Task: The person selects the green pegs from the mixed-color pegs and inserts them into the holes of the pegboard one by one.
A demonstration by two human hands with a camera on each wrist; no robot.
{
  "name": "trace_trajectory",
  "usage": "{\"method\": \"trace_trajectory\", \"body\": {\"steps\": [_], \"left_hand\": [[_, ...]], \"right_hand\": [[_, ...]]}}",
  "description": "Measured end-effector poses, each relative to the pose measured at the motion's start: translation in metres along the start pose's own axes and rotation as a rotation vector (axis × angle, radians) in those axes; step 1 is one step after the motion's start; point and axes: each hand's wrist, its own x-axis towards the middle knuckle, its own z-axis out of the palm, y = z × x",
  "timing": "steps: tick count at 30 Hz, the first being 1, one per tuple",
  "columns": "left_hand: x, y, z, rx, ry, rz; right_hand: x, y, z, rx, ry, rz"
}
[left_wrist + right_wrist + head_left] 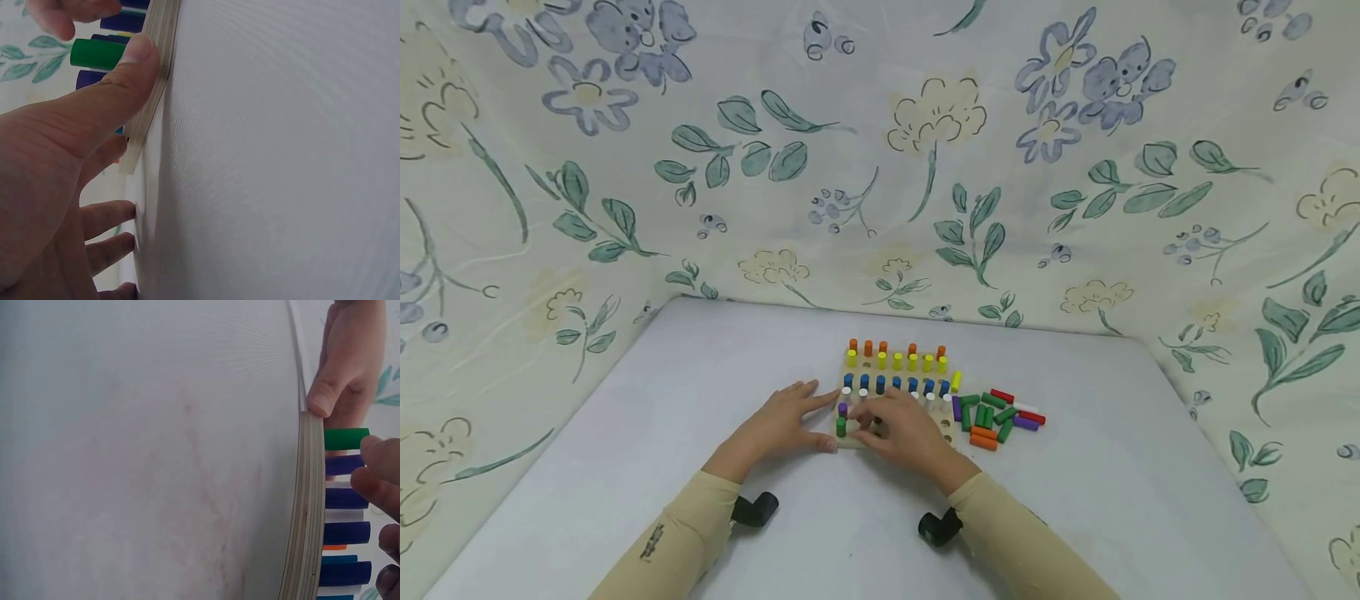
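From here I can't tell whether the half-curled right hand [901, 429] grips anything beside the green peg [345, 439], but the left hand [778, 425], spread against the wooden pegboard [306, 506] on the table [587, 475], likely steadies it.

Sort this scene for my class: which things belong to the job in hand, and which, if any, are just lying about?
Job in hand:
board
standing pegs
loose pegs, probably
left hand
right hand

Apparently just around it:
table
floral sheet
black fittings
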Motion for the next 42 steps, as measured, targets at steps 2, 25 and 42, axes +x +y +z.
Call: {"method": "trace_trajectory", "body": {"steps": [2, 25, 42], "left_hand": [[0.000, -0.001, 0.000, 0.004, 0.002, 0.001], [0.001, -0.003, 0.001, -0.005, 0.009, -0.001], [0.003, -0.004, 0.003, 0.008, 0.011, -0.002]], "right_hand": [[-0.002, 0.001, -0.001, 0.006, 0.004, 0.000], [-0.016, 0.013, -0.009, -0.003, -0.013, 0.066], [-0.028, 0.026, -0.020, -0.011, -0.007, 0.080]]}}
